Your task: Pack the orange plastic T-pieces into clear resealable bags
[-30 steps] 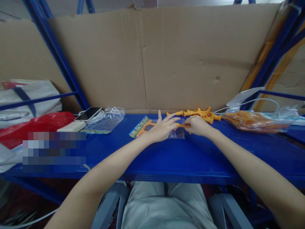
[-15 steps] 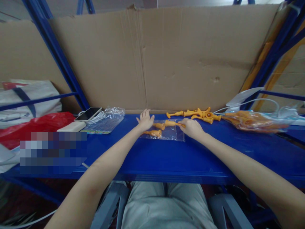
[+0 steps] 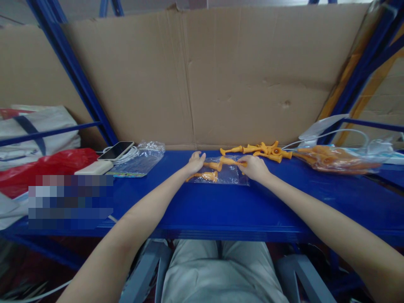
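A clear plastic bag (image 3: 232, 178) lies flat on the blue shelf. My right hand (image 3: 254, 167), fingers closed, pinches the thin end of an orange horn-shaped plastic piece (image 3: 227, 161) over the bag's right part. My left hand (image 3: 195, 163) rests at the bag's left end, its fingers bent but apart. Beside its fingertips is a second horn-shaped piece (image 3: 213, 166), whose left end is hidden by the hand. A third such piece (image 3: 209, 176) lies nearer to me; whether each piece is inside the bag or on it, I cannot tell.
Behind my right hand lies a pile of orange pieces (image 3: 268, 151). Farther right sits a filled plastic bag (image 3: 337, 160) of orange pieces. On the left are a phone (image 3: 116, 151), a white cable, a flat clear bag (image 3: 139, 160) and a red bag (image 3: 50, 166). Cardboard (image 3: 236, 80) walls the back.
The clear bag and the pieces at it have shifted slightly right. My left hand has moved a little right and toward me, its spread fingers now more bent. My right hand keeps its pinch.
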{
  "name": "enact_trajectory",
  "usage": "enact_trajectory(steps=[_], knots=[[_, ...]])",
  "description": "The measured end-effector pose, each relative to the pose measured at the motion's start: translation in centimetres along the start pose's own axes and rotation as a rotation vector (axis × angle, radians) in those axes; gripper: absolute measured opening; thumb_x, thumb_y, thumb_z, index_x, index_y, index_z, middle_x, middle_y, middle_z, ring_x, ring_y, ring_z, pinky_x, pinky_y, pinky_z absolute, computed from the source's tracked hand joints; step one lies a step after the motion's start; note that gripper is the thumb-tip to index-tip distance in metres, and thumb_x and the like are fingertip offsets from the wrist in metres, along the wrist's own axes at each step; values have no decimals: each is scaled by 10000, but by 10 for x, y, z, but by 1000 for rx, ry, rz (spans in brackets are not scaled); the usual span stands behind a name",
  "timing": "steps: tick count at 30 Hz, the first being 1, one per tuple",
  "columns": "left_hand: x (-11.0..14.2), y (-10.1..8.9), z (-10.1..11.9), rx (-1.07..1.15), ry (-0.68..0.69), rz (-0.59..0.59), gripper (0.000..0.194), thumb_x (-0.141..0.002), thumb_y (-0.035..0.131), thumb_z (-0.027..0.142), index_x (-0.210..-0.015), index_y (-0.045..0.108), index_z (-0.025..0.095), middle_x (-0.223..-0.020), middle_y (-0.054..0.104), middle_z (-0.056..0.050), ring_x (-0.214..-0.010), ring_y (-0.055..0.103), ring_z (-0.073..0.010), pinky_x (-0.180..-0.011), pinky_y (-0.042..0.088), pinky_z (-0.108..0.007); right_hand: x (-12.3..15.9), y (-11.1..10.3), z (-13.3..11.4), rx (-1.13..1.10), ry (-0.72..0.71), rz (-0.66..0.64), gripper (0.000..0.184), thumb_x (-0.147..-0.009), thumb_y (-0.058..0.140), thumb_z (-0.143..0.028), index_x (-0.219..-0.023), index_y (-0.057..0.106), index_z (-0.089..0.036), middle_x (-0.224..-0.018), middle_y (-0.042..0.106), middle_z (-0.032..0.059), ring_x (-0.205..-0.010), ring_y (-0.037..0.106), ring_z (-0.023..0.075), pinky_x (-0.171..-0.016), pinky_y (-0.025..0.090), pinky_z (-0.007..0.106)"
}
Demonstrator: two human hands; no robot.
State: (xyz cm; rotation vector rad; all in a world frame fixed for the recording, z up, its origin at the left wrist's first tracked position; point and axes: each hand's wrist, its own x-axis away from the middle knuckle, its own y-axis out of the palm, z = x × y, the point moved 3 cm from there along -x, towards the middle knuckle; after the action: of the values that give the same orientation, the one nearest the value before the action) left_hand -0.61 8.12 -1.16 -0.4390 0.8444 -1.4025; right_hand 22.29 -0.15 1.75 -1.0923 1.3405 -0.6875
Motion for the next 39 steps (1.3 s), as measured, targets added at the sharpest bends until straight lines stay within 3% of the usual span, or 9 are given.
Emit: enact_trajectory(steps=[11,16,19,22,27,31,39], knots=[[11,9,19,72,49,-52,453,-944,283,378,-1272,427,100,-1406,434,-184,-1323,393,-211,-1097,273,-294,-1,0,-5,-66,32,-48,247,-845,532,-259,-995,723,-209,-1033,710,90,-955,658,241,-782,511,326],[11,8,19,122,36,-50,423,-944,297,387,-1232,447,116,-1375,463,-180,-1306,407,-216,-1081,295,-302,-7,13,2,-395,19,19,229,-760,574,-108,-955,687,-152,-1078,657,115,-957,640,212,-804,521,315],[10,9,18,175,23,-22,393,-942,316,372,-1206,453,115,-1362,471,-185,-1295,412,-222,-1079,290,-321,-10,22,6,-692,122,101,313,-700,610,-75,-1006,608,-138,-1181,580,131,-822,654,166,-729,551,312],[8,10,17,252,10,22,352,-934,345,352,-1164,467,116,-1340,482,-187,-1284,418,-224,-1074,285,-322,-10,27,10,-948,331,193,308,-672,659,-84,-944,533,-155,-1015,609,73,-662,622,109,-680,564,302],[6,12,14,381,-22,27,302,-934,358,360,-1095,480,135,-1269,520,-174,-1254,440,-240,-1045,312,-343,-10,31,12,-1249,534,28,284,-668,652,-11,-719,443,-195,-601,527,-53,-523,574,82,-556,557,228],[8,12,15,426,-22,24,243,-934,372,351,-1036,487,162,-1239,534,-144,-1239,450,-234,-1040,308,-344,-13,33,11,-1290,515,-35,233,-724,618,-25,-654,460,-181,-547,551,-42,-515,586,73,-532,541,185],[12,11,21,455,-36,3,243,-951,329,357,-994,481,173,-1197,556,-129,-1208,473,-222,-1015,340,-340,-15,40,8,-1217,448,5,222,-705,631,-24,-616,493,-173,-535,561,-32,-489,558,79,-492,509,187]])
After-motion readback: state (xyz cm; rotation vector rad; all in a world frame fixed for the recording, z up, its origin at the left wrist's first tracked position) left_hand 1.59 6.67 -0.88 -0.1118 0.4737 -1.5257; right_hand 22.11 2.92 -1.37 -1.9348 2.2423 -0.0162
